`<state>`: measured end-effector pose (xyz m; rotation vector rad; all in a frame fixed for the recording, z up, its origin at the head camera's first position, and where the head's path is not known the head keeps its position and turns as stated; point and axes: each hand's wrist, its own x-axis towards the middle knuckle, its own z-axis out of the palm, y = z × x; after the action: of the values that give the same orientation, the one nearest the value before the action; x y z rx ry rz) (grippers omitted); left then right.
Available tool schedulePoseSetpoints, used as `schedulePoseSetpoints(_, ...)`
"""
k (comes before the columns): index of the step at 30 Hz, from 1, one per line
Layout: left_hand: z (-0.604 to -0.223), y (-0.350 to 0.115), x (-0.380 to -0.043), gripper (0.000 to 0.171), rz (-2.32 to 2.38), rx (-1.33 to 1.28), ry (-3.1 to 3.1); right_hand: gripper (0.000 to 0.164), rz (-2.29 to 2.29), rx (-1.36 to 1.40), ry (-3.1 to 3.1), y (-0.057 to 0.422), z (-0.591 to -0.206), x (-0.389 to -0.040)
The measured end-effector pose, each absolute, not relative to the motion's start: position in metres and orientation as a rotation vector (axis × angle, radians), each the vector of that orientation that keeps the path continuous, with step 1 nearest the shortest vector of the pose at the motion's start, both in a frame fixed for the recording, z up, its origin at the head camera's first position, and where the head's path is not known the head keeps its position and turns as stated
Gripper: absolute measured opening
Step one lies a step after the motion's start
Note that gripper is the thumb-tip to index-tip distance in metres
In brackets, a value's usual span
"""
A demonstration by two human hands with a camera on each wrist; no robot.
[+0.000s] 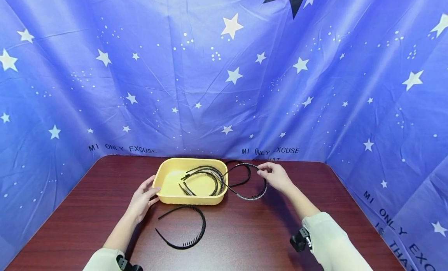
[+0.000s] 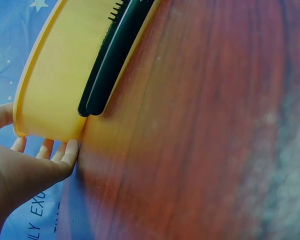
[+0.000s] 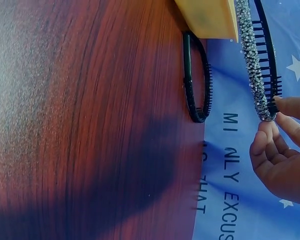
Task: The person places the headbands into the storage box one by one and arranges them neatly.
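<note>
My left hand (image 1: pixel 141 199) holds the left end of a yellow plastic basket (image 1: pixel 190 200), thumb over the rim and fingers against the outer wall. Several dark toothed headbands (image 1: pixel 221 181) lie bunched in the basket's right half. Over its right rim, my right hand (image 1: pixel 275 177) pinches a glittery silver-and-black headband (image 1: pixel 249 199) at its curved top, its ends toward the basket. The right wrist view shows the sparkly band (image 3: pixel 251 55) between thumb and fingers, with comb teeth on its inner side.
On the dark red wooden table (image 1: pixel 266 240), a black toothed headband (image 1: pixel 204 224) lies in front of the basket. Another black headband (image 1: pixel 249 173) lies just right of the basket, partly behind the held one. A blue star-printed cloth (image 1: pixel 196 76) hangs around the table.
</note>
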<state>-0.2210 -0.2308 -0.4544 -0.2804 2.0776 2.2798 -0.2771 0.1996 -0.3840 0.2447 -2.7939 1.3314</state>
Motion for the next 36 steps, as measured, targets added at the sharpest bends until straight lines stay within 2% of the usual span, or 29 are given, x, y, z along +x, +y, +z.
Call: schedulePoseSetpoints(36, -0.458, -0.232, -0.223, 0.064, 2.279, -0.281, 2.090, 0.023, 1.262, 0.223, -2.785, 0.163, -0.384, -0.281)
